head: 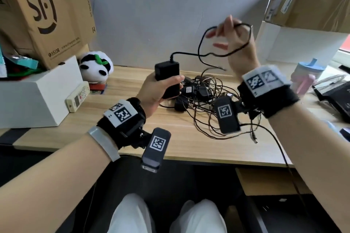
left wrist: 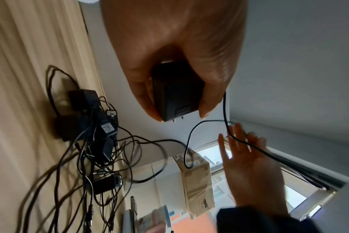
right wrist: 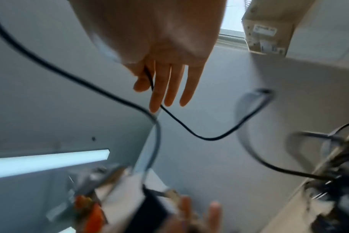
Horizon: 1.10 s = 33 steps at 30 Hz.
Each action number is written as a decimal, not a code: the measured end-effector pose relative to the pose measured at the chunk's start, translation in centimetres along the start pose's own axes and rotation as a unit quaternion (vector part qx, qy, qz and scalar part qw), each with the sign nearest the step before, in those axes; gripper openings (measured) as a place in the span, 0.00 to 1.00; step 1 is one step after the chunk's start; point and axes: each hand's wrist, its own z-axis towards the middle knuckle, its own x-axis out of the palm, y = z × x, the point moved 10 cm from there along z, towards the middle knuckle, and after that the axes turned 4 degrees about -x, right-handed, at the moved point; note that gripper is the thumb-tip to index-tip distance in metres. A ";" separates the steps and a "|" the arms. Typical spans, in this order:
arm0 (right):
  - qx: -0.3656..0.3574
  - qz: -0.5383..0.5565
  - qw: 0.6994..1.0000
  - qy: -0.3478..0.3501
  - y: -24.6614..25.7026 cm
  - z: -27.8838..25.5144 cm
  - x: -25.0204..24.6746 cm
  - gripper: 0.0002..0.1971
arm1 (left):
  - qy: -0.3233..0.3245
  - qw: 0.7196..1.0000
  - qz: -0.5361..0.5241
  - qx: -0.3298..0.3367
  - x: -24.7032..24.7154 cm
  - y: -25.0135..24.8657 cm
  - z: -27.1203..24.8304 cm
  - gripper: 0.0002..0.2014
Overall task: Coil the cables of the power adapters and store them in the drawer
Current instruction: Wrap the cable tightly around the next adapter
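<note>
Across mid-frame, a light wooden desk point(head: 180, 149) bearing a tangle of black adapters and cables point(head: 200, 104) at centre, a white box point(head: 36, 96), remote point(head: 77, 96) and plush panda point(head: 95, 67) at left.

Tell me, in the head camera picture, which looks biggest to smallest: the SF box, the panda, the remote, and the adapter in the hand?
1. SF box
2. Panda
3. Adapter and remote: they look about alike, and the adapter is held up nearer the camera, so I will not rank them.
</note>
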 end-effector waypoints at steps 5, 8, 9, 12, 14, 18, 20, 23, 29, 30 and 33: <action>0.106 0.215 0.969 0.057 0.6 -0.5 0.9 0.19 | 0.048 0.998 -0.002 0.031 3.3 -1.9 -0.2 0.09; 0.161 0.222 0.957 0.096 -1.5 -2.3 1.5 0.18 | 0.080 0.996 -0.036 0.007 4.6 -1.8 0.0 0.06; 0.173 0.217 0.956 0.093 -2.1 -2.6 1.3 0.17 | 0.097 0.995 -0.032 -0.008 5.1 -1.3 0.0 0.06; 0.194 0.117 0.972 0.061 -4.3 -3.4 -0.2 0.15 | 0.094 0.995 -0.016 -0.029 4.9 0.1 0.0 0.03; 0.241 0.051 0.965 0.090 -6.5 -4.9 -0.2 0.18 | 0.070 0.995 -0.061 -0.031 4.0 0.3 0.2 0.02; 0.275 -0.127 0.850 0.431 -10.2 -12.8 5.2 0.16 | -0.026 0.990 -0.137 0.014 0.8 -1.6 1.0 0.04; 0.230 -0.257 0.790 0.507 -12.2 -15.0 5.8 0.07 | -0.107 0.985 -0.120 0.067 -1.8 -3.4 1.0 0.04; 0.217 -0.428 0.750 0.455 -15.5 -13.9 2.1 0.12 | -0.225 0.961 -0.094 0.129 -6.3 -5.3 0.4 0.03; 0.293 -0.543 0.758 0.212 -15.5 -9.0 -7.3 0.27 | -0.312 0.944 -0.056 0.091 -11.9 -2.9 0.3 0.07; 0.273 -0.550 0.769 0.180 -14.5 -7.7 -7.9 0.28 | -0.315 0.944 -0.049 0.085 -11.9 -2.2 0.2 0.07; 0.211 -0.387 0.895 0.066 -10.6 -4.1 -8.0 0.25 | -0.305 0.951 -0.018 0.049 -10.4 0.1 0.2 0.06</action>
